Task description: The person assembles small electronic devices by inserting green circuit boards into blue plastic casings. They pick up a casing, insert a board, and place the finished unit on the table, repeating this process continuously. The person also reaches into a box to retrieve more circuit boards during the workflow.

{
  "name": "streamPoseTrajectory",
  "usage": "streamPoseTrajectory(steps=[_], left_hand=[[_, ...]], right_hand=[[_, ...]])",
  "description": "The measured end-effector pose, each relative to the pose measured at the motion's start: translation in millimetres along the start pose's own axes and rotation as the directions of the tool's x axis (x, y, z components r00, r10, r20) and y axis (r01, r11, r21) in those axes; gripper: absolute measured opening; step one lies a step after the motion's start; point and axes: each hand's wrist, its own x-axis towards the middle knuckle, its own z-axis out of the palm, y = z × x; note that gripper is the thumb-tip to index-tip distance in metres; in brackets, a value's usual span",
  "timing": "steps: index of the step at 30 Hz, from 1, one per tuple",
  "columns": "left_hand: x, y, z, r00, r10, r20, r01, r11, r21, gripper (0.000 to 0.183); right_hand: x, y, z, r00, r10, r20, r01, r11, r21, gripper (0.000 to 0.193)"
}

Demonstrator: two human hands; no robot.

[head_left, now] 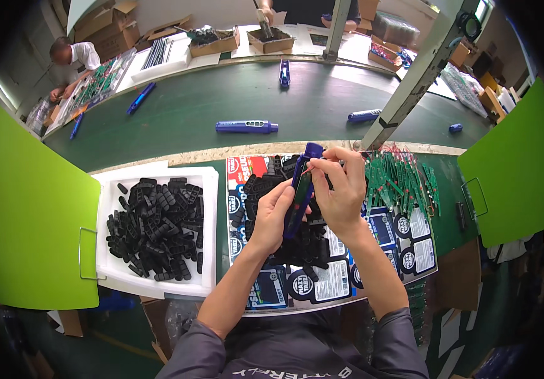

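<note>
My left hand [270,218] is wrapped around a long blue plastic casing [294,222], tilted with its wider end up and away from me. A narrow green circuit board [302,188] lies along the casing's open side. Near the upper end, my right hand [342,196] pinches a thin reddish wire [310,168] between thumb and forefinger. Beneath both hands, loose black rubber button pads [313,245] are heaped on a printed sheet [265,287]. To the right of my right hand lies a pile of green circuit boards with thin wires [399,180].
A white tray [209,234] of black pads [158,221] stands at left. Beyond, a green conveyor belt [189,104] carries several blue casings [246,127]. A metal post [404,88] rises at right. Lime-green panels [31,208] flank me. Two people work across the belt.
</note>
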Motion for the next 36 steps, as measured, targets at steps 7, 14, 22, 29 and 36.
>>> streamPoseTrajectory(steps=[7,14,22,29,36], left_hand=[[2,4,-3,1.0,-0.008,-0.009,0.008,0.999,-0.049,0.043],[2,4,-2,0.999,-0.047,-0.014,0.046,0.998,-0.043,0.045],[3,6,0,0.998,-0.05,-0.031,0.049,0.998,-0.043,0.044],[3,4,-3,0.998,-0.047,-0.03,0.045,0.998,-0.04,0.039],[4,5,-2,0.998,-0.051,-0.04,0.049,0.997,-0.051,0.038]], right_hand=[[11,-18,-13,0.986,-0.123,0.11,0.125,0.992,-0.01,0.017],[12,-17,-19,0.833,0.406,0.375,-0.528,0.784,0.326,0.018],[11,-20,-25,0.849,0.383,0.363,-0.499,0.806,0.318,0.017],[10,-19,-27,0.862,0.348,0.368,-0.456,0.849,0.267,0.018],[12,-15,-32,0.849,0.351,0.395,-0.473,0.839,0.27,0.017]])
